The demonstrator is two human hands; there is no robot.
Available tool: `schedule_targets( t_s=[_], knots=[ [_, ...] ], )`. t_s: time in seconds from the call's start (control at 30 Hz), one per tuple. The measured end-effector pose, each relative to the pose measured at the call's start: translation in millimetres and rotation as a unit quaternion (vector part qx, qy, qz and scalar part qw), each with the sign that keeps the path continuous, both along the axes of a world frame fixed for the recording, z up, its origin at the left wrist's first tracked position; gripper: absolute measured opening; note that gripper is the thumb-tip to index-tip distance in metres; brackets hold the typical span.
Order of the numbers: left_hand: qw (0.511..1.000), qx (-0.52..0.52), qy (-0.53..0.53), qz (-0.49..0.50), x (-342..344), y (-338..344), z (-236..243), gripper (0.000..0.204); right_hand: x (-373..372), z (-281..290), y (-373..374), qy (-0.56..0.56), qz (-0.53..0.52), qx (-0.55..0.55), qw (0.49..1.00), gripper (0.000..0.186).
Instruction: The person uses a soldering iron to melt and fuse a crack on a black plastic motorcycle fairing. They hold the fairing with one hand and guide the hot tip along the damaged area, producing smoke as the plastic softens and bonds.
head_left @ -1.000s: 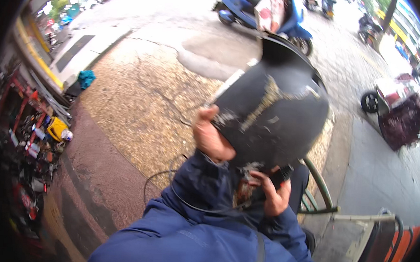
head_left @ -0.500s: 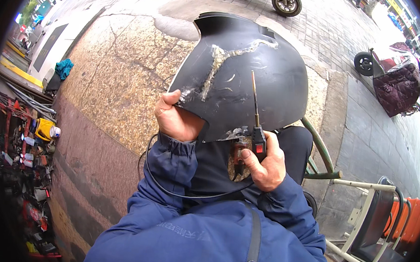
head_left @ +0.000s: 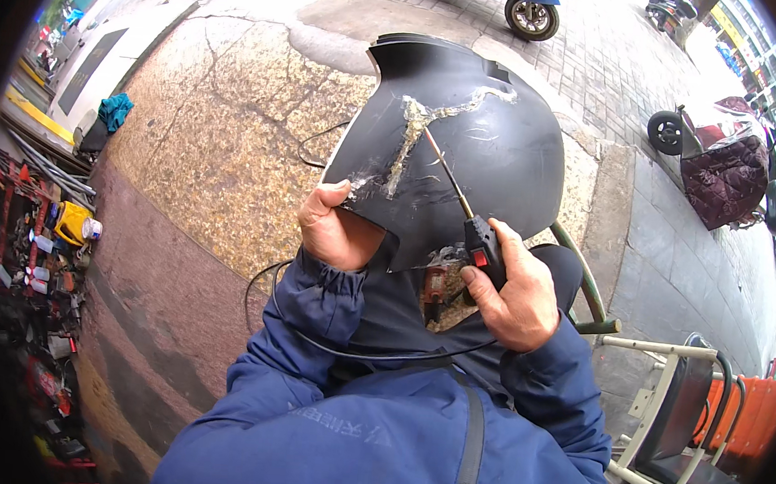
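Observation:
A curved black plastic panel (head_left: 492,168) rests over my lap. A rough, pale, branching seam (head_left: 412,136) runs across its upper left. My left hand (head_left: 339,231) grips the panel's lower left edge, thumb on the face and fingers partly hidden behind it. In my right hand (head_left: 519,292) is a soldering iron (head_left: 486,249) with a black handle, a red switch and a long thin metal rod. The rod slants up and left, its tip at the seam near the fork; whether it touches, I cannot tell. A whitish scuffed patch marks the panel's bottom edge.
A black cable (head_left: 380,357) loops across my lap and left forearm. Below the panel, an orange-red tool (head_left: 434,290) shows between my legs. Tools and bottles crowd the far left beside a yellow container (head_left: 72,223). At right stands a metal-framed chair (head_left: 677,415); scooters are parked beyond.
My right hand has tilted the soldering iron leftward, bringing its tip from the panel's smooth middle to the seam. The panel and left hand have shifted slightly right and down in view.

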State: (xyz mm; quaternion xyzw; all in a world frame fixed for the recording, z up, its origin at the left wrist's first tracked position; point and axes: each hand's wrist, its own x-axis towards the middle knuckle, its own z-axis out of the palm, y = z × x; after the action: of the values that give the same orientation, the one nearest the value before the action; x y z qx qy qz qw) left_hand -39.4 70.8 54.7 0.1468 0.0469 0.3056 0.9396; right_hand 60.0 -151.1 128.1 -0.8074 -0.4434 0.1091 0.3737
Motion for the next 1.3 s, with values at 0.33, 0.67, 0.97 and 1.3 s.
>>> schedule_targets(
  t_s=[0.33,0.67,0.97,1.3],
  knots=[
    [1.0,-0.002,0.005,0.03,2,-1,-6,0.058,1,24,8,-0.049,0.031,-0.084,0.995,0.057],
    [1.0,-0.003,-0.005,0.022,0,1,-10,0.062,6,23,7,-0.032,0.01,-0.086,0.996,0.055],
    [1.0,0.015,0.009,0.016,-2,2,-14,0.064,6,1,0,0.034,-0.014,-0.007,0.999,0.046],
    [1.0,0.006,0.006,0.008,-6,-2,-7,0.063,-12,-20,-5,0.094,-0.014,0.005,0.995,0.044]
  ],
)
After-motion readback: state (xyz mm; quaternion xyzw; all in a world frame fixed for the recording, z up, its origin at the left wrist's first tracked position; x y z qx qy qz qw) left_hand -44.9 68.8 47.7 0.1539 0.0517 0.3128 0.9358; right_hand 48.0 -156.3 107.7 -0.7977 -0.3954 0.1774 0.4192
